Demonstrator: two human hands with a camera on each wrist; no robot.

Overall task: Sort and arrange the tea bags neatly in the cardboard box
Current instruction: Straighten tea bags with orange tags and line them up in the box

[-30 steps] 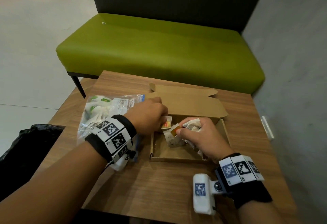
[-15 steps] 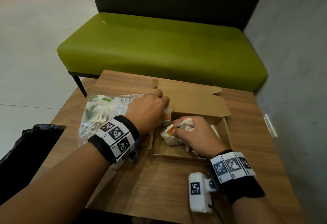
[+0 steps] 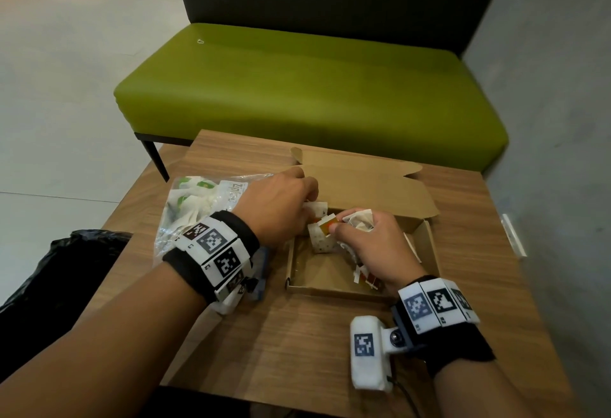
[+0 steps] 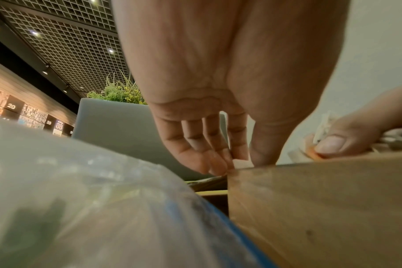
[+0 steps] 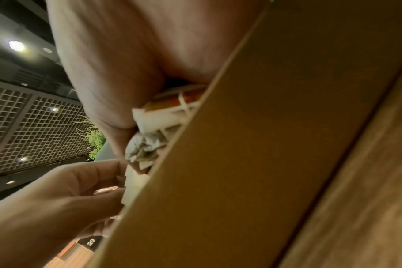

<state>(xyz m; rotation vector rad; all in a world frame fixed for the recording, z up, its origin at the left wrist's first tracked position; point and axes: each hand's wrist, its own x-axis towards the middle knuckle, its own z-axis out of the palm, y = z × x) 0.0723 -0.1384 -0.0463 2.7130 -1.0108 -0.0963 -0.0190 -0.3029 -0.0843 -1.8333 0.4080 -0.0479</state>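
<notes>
Your left hand (image 3: pixel 281 202) pinches a tea bag (image 3: pixel 316 208) at the cardboard box (image 3: pixel 334 288) far-left corner; your right hand (image 3: pixel 370 242) clamps crumpled tea bags (image 3: pixel 360 221) inside.

Centre of frame: left hand (image 4: pixel 218 90), fingertips (image 4: pixel 218 164) pinching a white tea bag (image 4: pixel 241 163) at the cardboard box (image 4: pixel 321 199) rim. Lower left: blurred plastic bag (image 4: pixel 80 199). Right edge: right hand (image 4: pixel 356 136).

box (image 3: pixel 334 288) was matt brown cardboard | table (image 3: pixel 297 351) was wood-grain, smooth | bag (image 3: pixel 198 199) was clear glossy plastic | tea bags (image 3: pixel 322 240) were white paper | bench (image 3: pixel 310 87) was smooth green upholstery
</notes>
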